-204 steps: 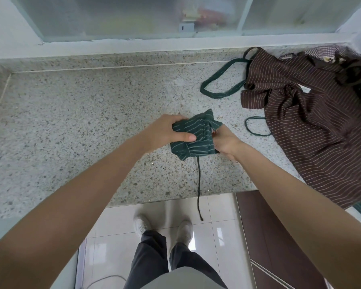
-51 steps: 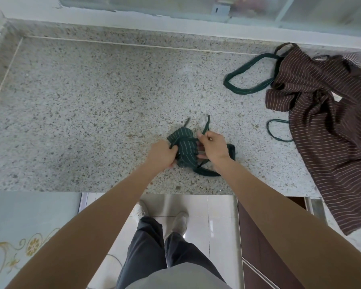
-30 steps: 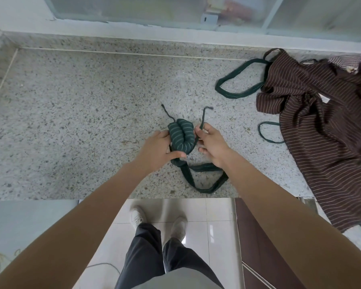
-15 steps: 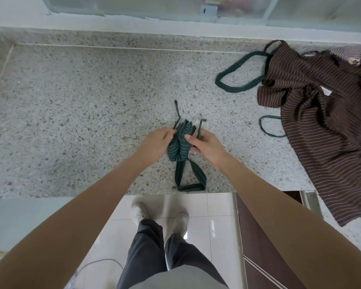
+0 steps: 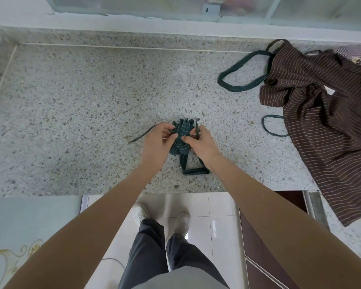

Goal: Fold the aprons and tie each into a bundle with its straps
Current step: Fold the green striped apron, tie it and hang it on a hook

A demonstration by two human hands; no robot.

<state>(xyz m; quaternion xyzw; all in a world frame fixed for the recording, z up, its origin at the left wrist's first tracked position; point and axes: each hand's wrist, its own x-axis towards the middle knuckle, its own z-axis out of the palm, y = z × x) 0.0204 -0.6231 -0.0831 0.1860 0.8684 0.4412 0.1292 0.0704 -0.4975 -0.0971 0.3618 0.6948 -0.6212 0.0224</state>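
The folded apron in the middle is dark green with thin pale stripes. The loose apron on the right is dark brown with thin pale stripes. The strap loop beside it is dark green. The counter is pale grey stone, speckled dark. The near floor is glossy white tile.

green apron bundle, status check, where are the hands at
Both hands, left and right, pinching straps on the green apron bundle. Knot not visibly finished. Brown apron unfolded at right, nothing in the way.

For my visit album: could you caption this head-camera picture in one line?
Both hands, left hand and right hand, grip a folded green apron on a speckled counter, brown apron unfolded alongside.
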